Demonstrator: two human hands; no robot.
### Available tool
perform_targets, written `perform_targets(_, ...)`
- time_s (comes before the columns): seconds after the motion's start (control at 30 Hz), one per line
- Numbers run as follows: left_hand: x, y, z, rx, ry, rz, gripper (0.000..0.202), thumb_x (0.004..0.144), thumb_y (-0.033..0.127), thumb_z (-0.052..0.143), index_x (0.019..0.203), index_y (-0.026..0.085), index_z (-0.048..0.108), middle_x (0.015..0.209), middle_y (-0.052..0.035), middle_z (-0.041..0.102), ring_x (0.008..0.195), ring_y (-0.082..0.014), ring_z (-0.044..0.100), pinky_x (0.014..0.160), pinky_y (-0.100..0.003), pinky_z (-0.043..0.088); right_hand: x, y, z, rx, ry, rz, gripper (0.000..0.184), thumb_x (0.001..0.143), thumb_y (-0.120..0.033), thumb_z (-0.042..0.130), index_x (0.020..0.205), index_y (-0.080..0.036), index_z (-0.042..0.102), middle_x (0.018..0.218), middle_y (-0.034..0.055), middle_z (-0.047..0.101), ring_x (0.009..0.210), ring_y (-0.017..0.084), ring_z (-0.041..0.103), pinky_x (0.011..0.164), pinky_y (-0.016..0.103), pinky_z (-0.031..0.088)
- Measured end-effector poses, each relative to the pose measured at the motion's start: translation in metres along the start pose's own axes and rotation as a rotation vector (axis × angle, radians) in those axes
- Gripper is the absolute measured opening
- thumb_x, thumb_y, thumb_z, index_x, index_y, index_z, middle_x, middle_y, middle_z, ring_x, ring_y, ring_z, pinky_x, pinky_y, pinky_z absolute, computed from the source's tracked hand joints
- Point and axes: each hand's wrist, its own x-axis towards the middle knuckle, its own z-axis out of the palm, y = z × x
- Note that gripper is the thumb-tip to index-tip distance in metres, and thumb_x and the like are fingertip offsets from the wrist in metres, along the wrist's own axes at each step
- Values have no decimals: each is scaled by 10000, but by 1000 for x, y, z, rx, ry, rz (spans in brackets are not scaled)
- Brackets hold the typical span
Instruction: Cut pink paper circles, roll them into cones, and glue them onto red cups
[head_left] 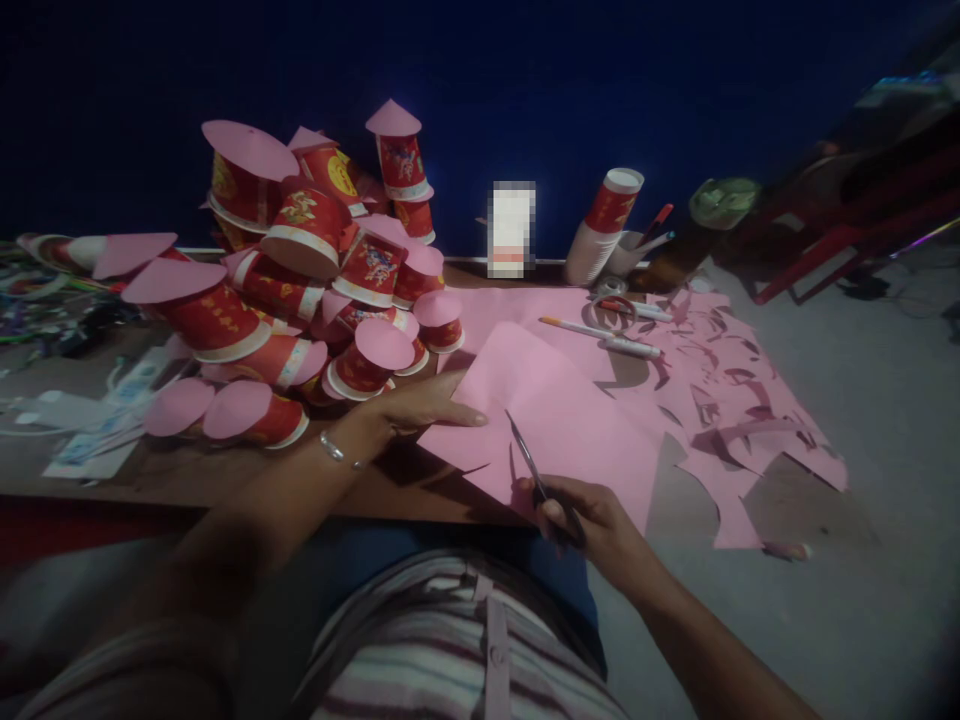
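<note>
My left hand [427, 402] is closed on the left edge of a sheet of pink paper [577, 415], thumb on top and fingers underneath. In my right hand [581, 510] is a pair of scissors [527, 452], its blades pointing up and away over the sheet. A cut slit shows in the paper's near left part, just below my left thumb. Close beyond my left hand lies a heap of red paper cups [300, 228] topped with pink paper cones [385, 345]. Some cups stand, others lie tilted on their sides.
Pink offcuts [739, 500] with curved cut edges spread over the right side of the table. Markers [577, 328] and a roll of tape [613, 315] lie behind the sheet. A stack of cups [604, 230] leans at the back. A power strip [112, 420] sits at the left.
</note>
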Motion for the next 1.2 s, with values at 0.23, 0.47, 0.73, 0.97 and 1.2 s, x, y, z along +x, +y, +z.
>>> perform_targets(0.23, -2, 7, 5, 12, -15, -30, 689, 749, 254, 849, 1388, 161, 608, 1204, -136, 745, 1106, -301, 703, 959, -400, 539, 2, -4, -8, -71, -67, -20, 398, 919, -549, 710, 974, -156, 726, 674, -18, 559, 596, 99, 469, 539, 231, 368)
perform_targets(0.47, -1, 9, 0, 68, -30, 3, 712, 764, 281, 861, 1414, 178, 590, 1236, -138, 732, 1134, -302, 696, 977, -413, 541, 3, -15, -11, -78, -104, -9, 369, 937, -516, 700, 876, -152, 689, 666, -27, 526, 614, 96, 425, 563, 241, 334)
perform_targets(0.73, 0, 13, -4, 207, -27, 46, 655, 765, 313, 870, 1364, 171, 644, 1268, -139, 728, 1134, -316, 701, 972, -416, 552, 4, -22, -10, -148, -99, -2, 406, 925, -566, 691, 906, -161, 686, 685, -39, 456, 628, 101, 367, 582, 253, 314)
perform_targets(0.97, 0, 14, -2, 183, -50, 39, 622, 768, 329, 862, 1335, 165, 664, 1213, -147, 744, 1128, -314, 704, 939, -403, 569, 5, -22, -10, -191, -94, -18, 429, 930, -592, 669, 845, -172, 661, 672, -32, 436, 622, 108, 356, 554, 254, 308)
perform_targets(1.2, -1, 17, -2, 213, -42, 32, 638, 765, 339, 862, 1344, 162, 662, 1215, -138, 741, 1140, -319, 689, 935, -398, 565, 5, -20, -9, -173, -83, -49, 426, 935, -582, 666, 929, -158, 699, 658, -29, 480, 609, 106, 389, 564, 256, 336)
